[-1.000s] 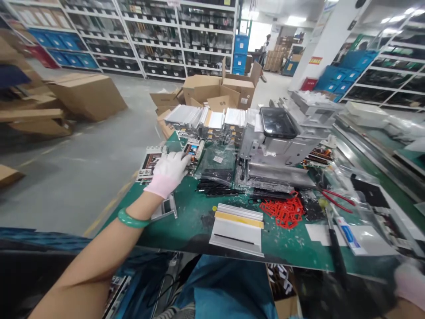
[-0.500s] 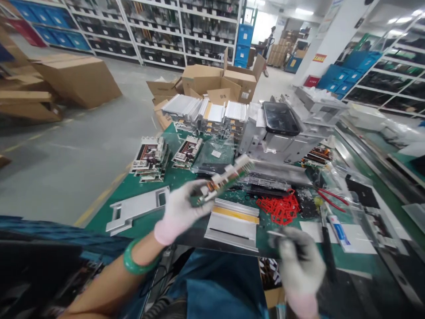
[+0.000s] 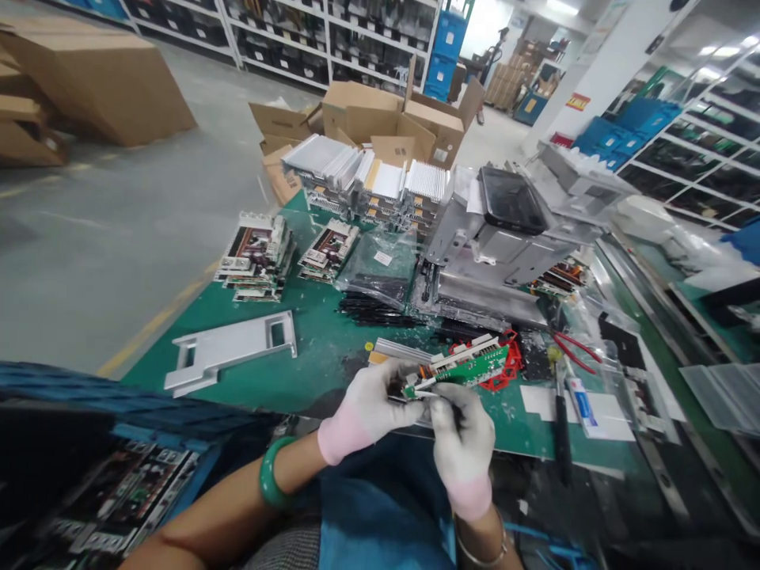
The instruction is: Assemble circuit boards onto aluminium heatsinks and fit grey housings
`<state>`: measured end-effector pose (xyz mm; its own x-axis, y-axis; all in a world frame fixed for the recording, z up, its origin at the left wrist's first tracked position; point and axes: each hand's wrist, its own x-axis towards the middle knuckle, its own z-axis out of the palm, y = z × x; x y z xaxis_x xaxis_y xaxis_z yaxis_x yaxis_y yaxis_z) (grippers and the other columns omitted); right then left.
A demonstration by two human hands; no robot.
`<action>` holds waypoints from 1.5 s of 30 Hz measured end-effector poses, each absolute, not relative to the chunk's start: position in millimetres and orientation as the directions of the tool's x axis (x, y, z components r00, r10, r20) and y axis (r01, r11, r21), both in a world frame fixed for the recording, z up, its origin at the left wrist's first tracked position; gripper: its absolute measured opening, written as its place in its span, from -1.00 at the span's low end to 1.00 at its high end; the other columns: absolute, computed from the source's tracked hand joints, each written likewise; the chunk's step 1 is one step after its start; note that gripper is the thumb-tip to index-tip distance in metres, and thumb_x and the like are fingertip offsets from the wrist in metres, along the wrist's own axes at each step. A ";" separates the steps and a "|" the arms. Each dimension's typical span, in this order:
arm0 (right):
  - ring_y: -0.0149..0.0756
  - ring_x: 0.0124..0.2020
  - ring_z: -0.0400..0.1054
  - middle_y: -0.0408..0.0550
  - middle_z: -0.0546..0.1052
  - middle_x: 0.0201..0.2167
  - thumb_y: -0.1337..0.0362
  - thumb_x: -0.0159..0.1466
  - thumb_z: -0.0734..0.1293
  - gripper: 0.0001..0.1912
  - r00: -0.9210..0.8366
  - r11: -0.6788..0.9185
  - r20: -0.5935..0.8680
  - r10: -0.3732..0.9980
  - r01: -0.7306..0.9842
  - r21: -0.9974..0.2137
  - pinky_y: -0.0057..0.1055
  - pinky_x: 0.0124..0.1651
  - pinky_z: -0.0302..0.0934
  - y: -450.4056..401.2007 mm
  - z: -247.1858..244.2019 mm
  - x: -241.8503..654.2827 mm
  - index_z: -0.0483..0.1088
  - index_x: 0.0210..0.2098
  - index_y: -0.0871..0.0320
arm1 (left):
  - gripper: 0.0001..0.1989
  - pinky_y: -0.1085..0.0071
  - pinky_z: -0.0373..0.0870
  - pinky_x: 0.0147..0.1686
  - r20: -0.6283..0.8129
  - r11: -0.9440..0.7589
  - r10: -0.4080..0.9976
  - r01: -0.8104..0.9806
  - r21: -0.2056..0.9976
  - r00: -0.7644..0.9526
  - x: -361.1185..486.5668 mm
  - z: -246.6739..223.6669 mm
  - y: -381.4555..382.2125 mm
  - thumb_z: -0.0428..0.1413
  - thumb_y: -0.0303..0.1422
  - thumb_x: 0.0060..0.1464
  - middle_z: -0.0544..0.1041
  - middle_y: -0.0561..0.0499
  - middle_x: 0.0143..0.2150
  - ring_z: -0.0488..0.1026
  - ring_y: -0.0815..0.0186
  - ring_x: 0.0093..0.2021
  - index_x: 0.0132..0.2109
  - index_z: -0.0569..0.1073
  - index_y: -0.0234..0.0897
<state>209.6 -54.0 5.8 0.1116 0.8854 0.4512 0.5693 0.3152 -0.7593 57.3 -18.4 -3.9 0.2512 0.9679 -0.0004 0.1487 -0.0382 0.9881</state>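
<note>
My gloved left hand grips one end of a green circuit board, which is held tilted above the bench. At that same end, my gloved right hand has its fingers closed on a thin white piece against or very near the board's edge; contact is hard to make out. Under the board and hands lies a ribbed aluminium heat sink, mostly covered from view. Red plastic pieces show behind the board's far end.
A silver metal bracket lies left. Stacked circuit boards, finned heat sinks and a plastic bag are farther back. A grey metal housing carries a black tray. Red-handled pliers and a tube lie right.
My right hand has moved left and up to the board with the thin white piece. The board has come down and right, over the heat sink and red pieces. The view has shifted.
</note>
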 end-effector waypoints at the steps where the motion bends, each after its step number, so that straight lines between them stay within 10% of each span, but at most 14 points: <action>1: -0.26 -0.38 0.52 -0.07 0.60 -0.38 0.20 0.32 0.25 -0.85 0.112 0.314 0.449 0.886 0.568 -0.761 -0.42 -0.36 0.40 -54.0 5.0 209.2 0.44 -0.29 0.06 | -0.56 0.39 0.48 -0.29 -0.001 -0.037 0.968 0.143 0.989 0.251 57.3 -4.9 -18.9 0.30 -0.18 -0.12 0.61 -0.01 -0.22 0.55 0.21 -0.27 -0.09 0.49 -0.28; 17: -0.36 -0.52 0.45 -0.15 0.54 -0.50 0.11 0.20 0.41 -0.79 0.318 0.231 0.444 0.838 0.530 -0.816 -0.50 -0.45 0.33 -54.6 -6.7 204.1 0.41 -0.36 0.13 | -0.62 0.48 0.50 -0.40 0.069 -0.129 0.975 0.288 0.949 0.211 56.7 -9.4 -25.0 0.26 -0.17 -0.06 0.61 0.05 -0.36 0.57 0.29 -0.41 -0.12 0.48 -0.27; 24: -0.34 -0.61 0.39 -0.18 0.50 -0.61 0.18 0.06 0.45 -0.79 0.114 0.091 0.141 0.983 0.361 -0.928 -0.49 -0.55 0.28 -59.3 9.1 229.0 0.36 -0.50 0.11 | -0.63 0.42 0.54 -0.20 0.568 -0.644 0.752 0.558 0.524 0.335 33.8 -13.0 -21.9 0.12 -0.12 0.15 0.64 -0.10 -0.17 0.61 0.22 -0.22 -0.04 0.48 -0.30; 29: -0.37 -0.58 0.40 -0.17 0.51 -0.57 0.21 0.17 0.32 -0.86 -0.083 0.228 0.215 0.973 0.471 -0.852 -0.51 -0.53 0.27 -64.4 32.2 280.4 0.38 -0.49 0.09 | -0.60 0.44 0.50 -0.06 0.490 -0.773 0.608 0.606 0.187 0.625 -8.3 0.5 -8.2 -0.15 -0.24 0.31 0.60 -0.11 -0.03 0.55 0.25 -0.02 0.04 0.49 -0.28; 34: -0.26 -0.38 0.51 -0.09 0.60 -0.37 0.07 0.25 0.26 -0.66 -0.114 0.162 0.114 0.987 0.719 -0.675 -0.39 -0.31 0.39 -50.7 42.4 299.0 0.41 -0.07 0.08 | -0.62 0.43 0.43 0.06 0.500 -0.892 0.323 0.435 -0.123 0.803 -23.4 22.9 -4.7 -0.19 -0.47 0.29 0.60 -0.04 -0.02 0.52 0.30 0.03 0.02 0.49 -0.26; 45: -0.18 -0.45 0.49 -0.14 0.55 -0.50 0.06 0.21 0.28 -0.60 -0.261 0.165 -0.115 0.958 0.836 -0.524 -0.33 -0.37 0.36 -38.2 39.1 270.1 0.39 -0.01 0.10 | -0.74 0.22 0.31 0.22 0.435 -0.901 0.324 0.415 -0.130 0.840 -24.1 26.4 -10.0 -0.04 -0.42 0.28 0.57 -0.06 0.04 0.48 0.22 0.07 0.02 0.46 -0.29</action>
<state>270.1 -38.2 39.1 -0.2611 0.9584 -0.1151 0.8357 0.1647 -0.5239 -24.1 -10.0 26.4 0.8403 0.3240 0.4347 0.4146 -0.9006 -0.1302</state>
